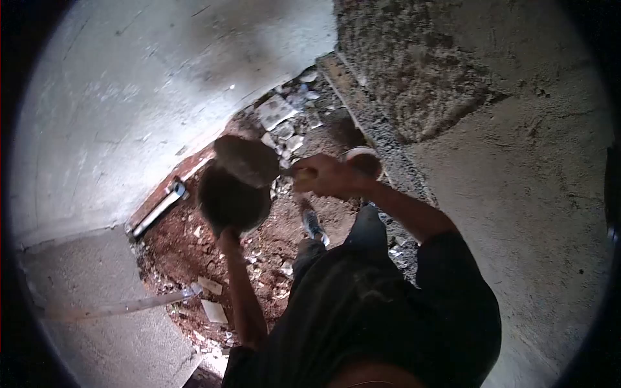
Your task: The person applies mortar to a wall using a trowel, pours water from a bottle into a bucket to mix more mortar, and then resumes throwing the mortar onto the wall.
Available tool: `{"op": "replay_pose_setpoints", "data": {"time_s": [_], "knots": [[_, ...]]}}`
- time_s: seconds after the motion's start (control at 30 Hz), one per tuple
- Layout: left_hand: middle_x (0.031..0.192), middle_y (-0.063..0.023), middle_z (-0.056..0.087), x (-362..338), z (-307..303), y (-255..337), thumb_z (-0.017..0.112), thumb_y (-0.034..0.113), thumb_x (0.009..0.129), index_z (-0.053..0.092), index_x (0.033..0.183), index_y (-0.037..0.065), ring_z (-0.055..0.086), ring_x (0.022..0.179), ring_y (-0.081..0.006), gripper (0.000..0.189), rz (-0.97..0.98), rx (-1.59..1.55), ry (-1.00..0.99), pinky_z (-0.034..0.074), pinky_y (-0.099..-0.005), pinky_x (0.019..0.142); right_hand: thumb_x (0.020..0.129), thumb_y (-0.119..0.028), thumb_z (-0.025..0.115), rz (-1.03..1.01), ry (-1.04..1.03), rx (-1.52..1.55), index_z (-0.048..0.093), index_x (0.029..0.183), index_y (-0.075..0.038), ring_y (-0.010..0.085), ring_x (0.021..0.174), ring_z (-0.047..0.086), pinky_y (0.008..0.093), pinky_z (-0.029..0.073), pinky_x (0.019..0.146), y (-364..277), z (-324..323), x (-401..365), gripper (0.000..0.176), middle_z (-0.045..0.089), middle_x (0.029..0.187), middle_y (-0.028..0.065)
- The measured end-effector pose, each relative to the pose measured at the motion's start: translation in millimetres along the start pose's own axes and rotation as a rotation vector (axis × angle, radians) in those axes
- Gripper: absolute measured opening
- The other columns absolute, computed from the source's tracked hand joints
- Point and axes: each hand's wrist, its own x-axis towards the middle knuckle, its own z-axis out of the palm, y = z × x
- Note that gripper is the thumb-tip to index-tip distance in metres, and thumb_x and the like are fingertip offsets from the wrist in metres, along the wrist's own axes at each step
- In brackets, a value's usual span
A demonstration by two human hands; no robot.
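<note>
My right hand is closed around the handle of a trowel, whose broad grey blade points left. Under and beside the blade is a dark round pan, seen from above. My left hand grips the near edge of this pan; its fingers are partly hidden beneath it. The blade overlaps the pan's upper rim, and whether they touch cannot be made out. What lies inside the pan is too dark to tell.
A round bucket stands behind my right wrist. Rubble and broken tiles cover the reddish ground. A metal pipe lies by the left wall. A rough plastered wall rises at right.
</note>
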Motion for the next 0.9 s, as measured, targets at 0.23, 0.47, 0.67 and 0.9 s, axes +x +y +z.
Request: {"op": "replay_pose_setpoints", "data": {"time_s": [0.23,0.47,0.67,0.9], "knots": [[0.097,-0.0138,0.058,-5,-152,-39,0.053,0.006,0.069,0.051,0.110,0.014,0.058,0.083,-0.0304,0.042,-0.130,0.093,0.262,0.048,-0.0493,0.063,0.076,-0.022,0.068,-0.155,-0.137,0.223,0.059,0.105,-0.001,0.0055,0.052,0.049,0.0236,0.042,0.046,113,-62,45,0.037,0.058,0.069,0.0030],[0.086,-0.0147,0.060,-86,-121,-34,0.057,0.008,0.064,0.063,0.083,0.005,0.059,0.077,-0.0311,0.020,-0.049,0.867,0.185,0.048,-0.0494,0.066,0.082,-0.031,0.058,0.248,0.217,0.753,0.057,0.100,-0.006,0.0094,0.051,0.049,0.0245,0.042,0.044,278,-305,-1,0.031,0.054,0.068,0.0026],[0.081,-0.0079,0.060,-10,-32,-99,0.057,0.014,0.068,0.061,0.088,0.009,0.055,0.071,-0.0201,0.020,-0.240,0.371,0.010,0.047,-0.0358,0.062,0.082,-0.021,0.059,-0.120,0.345,0.938,0.054,0.101,-0.003,0.0075,0.048,0.046,0.0224,0.039,0.041,133,-267,-135,0.027,0.051,0.068,0.0012],[0.083,-0.0032,0.055,9,169,-95,0.056,0.008,0.073,0.055,0.097,0.006,0.050,0.070,-0.0142,0.024,0.020,0.029,-0.321,0.042,-0.0292,0.059,0.085,-0.023,0.055,0.034,0.425,-0.580,0.053,0.105,-0.001,0.0187,0.063,0.059,0.0346,0.047,0.049,93,-188,-113,0.030,0.058,0.071,0.0112]]}}
